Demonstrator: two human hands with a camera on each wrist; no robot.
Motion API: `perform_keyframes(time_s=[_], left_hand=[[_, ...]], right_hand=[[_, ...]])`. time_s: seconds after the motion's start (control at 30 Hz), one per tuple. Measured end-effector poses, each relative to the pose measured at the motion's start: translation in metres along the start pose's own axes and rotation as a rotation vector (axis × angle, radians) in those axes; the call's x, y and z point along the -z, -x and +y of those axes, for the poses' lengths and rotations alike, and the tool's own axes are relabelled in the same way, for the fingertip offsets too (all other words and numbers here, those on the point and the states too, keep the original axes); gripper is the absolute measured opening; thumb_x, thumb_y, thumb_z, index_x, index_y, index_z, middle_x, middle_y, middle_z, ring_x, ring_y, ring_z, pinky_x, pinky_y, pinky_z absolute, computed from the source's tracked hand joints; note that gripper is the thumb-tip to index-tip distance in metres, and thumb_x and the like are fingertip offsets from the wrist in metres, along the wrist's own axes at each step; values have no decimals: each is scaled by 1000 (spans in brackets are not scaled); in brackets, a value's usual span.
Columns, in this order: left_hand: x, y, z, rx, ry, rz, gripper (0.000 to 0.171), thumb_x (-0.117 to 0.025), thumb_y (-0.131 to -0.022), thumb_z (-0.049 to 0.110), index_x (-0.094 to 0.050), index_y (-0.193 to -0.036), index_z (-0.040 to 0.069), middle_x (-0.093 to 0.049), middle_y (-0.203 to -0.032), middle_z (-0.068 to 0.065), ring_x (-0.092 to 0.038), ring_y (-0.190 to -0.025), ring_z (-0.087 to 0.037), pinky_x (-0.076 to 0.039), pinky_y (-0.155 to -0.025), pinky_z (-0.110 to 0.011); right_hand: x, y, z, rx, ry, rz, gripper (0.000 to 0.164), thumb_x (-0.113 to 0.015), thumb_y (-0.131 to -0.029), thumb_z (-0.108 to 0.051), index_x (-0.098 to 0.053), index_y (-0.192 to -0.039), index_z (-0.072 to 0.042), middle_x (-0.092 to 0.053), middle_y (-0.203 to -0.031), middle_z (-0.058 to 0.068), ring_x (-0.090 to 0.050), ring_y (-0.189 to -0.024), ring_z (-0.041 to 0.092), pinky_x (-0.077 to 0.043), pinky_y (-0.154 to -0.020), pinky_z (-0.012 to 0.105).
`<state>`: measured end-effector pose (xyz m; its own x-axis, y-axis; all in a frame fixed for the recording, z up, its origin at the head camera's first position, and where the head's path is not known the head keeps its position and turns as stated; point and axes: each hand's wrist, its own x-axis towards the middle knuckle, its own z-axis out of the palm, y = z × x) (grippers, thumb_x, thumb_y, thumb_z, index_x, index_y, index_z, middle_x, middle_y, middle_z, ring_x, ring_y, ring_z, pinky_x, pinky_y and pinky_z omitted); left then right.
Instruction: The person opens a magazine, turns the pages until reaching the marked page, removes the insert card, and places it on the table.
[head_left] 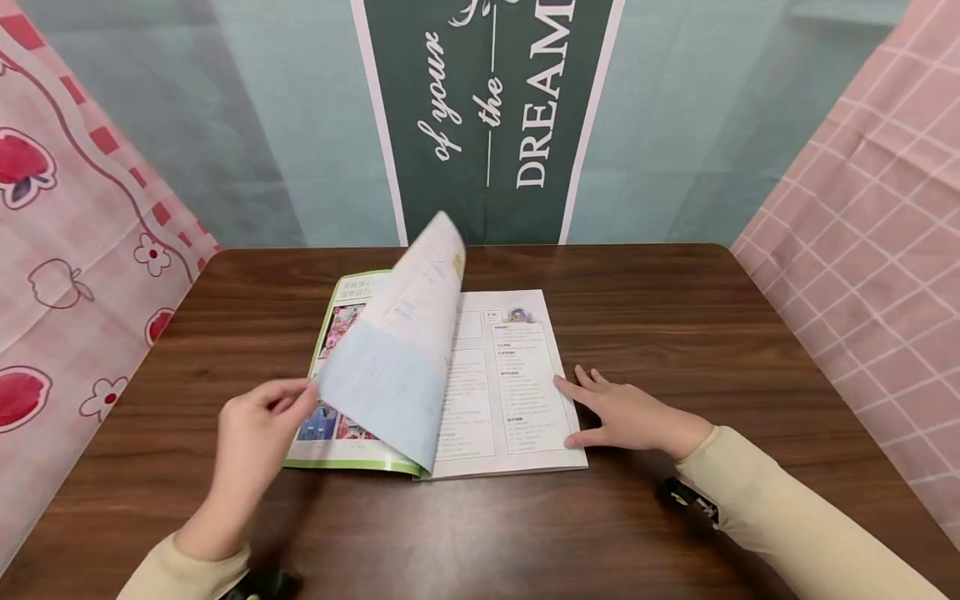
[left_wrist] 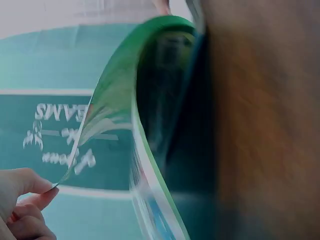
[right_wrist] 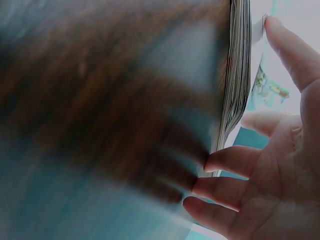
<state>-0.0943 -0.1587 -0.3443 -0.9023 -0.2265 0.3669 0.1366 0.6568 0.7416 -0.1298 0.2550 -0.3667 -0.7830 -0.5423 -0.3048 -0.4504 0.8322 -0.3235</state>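
Note:
An open magazine [head_left: 465,467] with a green-edged cover lies on the brown table. Between thumb and fingers, my left hand [head_left: 258,442] pinches the lower outer corner of a lifted page [head_left: 390,358], which curves up over the left side. The left wrist view shows the same pinch by the left hand [left_wrist: 27,202], with the green-edged cover [left_wrist: 155,170] bent beside it. Spread fingers of my right hand [head_left: 626,412] rest at the right edge of the printed right page [head_left: 525,392]. In the right wrist view, the right hand [right_wrist: 272,175] touches the thick page stack [right_wrist: 239,65].
The dark wooden table [head_left: 675,325] extends around the magazine. A blue-green cloth with lettering [head_left: 487,125] hangs behind it. Patterned pink cloths hang at the left [head_left: 82,275] and right [head_left: 877,208]. Each wrist wears a black device [head_left: 688,500].

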Motion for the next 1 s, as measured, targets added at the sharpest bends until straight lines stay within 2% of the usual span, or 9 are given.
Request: perform_keyframes(time_s=[0.1, 0.27, 0.33, 0.4, 0.5, 0.6, 0.7, 0.87, 1.0], left_hand=[[21, 12, -15, 44, -94, 21, 5, -75, -77, 9, -74, -77, 4, -64, -60, -2, -44, -51, 6, -35, -48, -11], [39, 25, -29, 129, -174, 10, 8, -75, -77, 13, -74, -77, 5, -52, -49, 6, -39, -47, 3, -31, -44, -15], [43, 29, -33, 146, -207, -17, 9, -75, -78, 14, -74, -77, 5, -53, -50, 6, -40, -49, 4, -32, -46, -15], [46, 33, -39, 148, -234, -67, 11, -74, -78, 16, -74, -78, 5, -57, -54, 5, -42, -51, 4, -34, -47, -15], [47, 38, -46, 115, -283, -165, 11, -75, -77, 17, -74, -78, 7, -62, -62, 3, -45, -55, 5, -37, -50, -16], [47, 40, -51, 100, -322, -285, 12, -74, -79, 20, -73, -79, 8, -57, -61, 5, -42, -54, -1, -36, -50, -22], [48, 39, -53, 114, -365, -387, 13, -72, -80, 23, -72, -81, 10, -54, -61, 5, -41, -54, -7, -35, -50, -28], [48, 34, -50, 145, -429, -478, 13, -70, -81, 25, -72, -81, 13, -59, -65, 4, -45, -56, -13, -35, -49, -32], [51, 30, -48, 150, -457, -493, 26, -69, -83, 33, -73, -94, 10, -58, -66, 3, -45, -56, -14, -35, -45, -34]], right_hand=[[0, 1, 0, 8, 2, -6, 92, -56, -77, -67, -30, -146, -11, -25, -143, 32, -27, -128, 51, -34, -92, 60], [0, 2, -1, 18, 19, -16, 90, -59, -76, -66, -35, -145, -14, -24, -143, 33, -26, -128, 51, -36, -91, 59], [0, 2, -1, 19, 16, -22, 88, -60, -75, -66, -36, -144, -16, -23, -143, 33, -25, -128, 51, -36, -91, 59], [0, 2, -1, 19, 12, -27, 87, -60, -75, -65, -37, -144, -16, -22, -144, 33, -24, -129, 51, -36, -91, 59], [-1, 2, -1, 23, 17, -36, 88, -61, -75, -65, -37, -144, -17, -21, -144, 34, -23, -129, 52, -38, -90, 57], [-1, 2, -1, 25, 29, -38, 89, -61, -73, -66, -38, -144, -17, -21, -144, 34, -24, -129, 52, -39, -89, 55], [-2, 1, -1, 25, 41, -36, 89, -61, -73, -66, -39, -143, -17, -21, -143, 35, -24, -128, 53, -40, -88, 54], [-2, 1, -3, 16, 51, -26, 90, -63, -72, -66, -39, -143, -17, -22, -143, 35, -25, -128, 53, -40, -89, 55], [-3, 1, -4, 17, 61, -20, 89, -63, -72, -66, -40, -143, -16, -23, -142, 35, -25, -127, 53, -40, -89, 54]])
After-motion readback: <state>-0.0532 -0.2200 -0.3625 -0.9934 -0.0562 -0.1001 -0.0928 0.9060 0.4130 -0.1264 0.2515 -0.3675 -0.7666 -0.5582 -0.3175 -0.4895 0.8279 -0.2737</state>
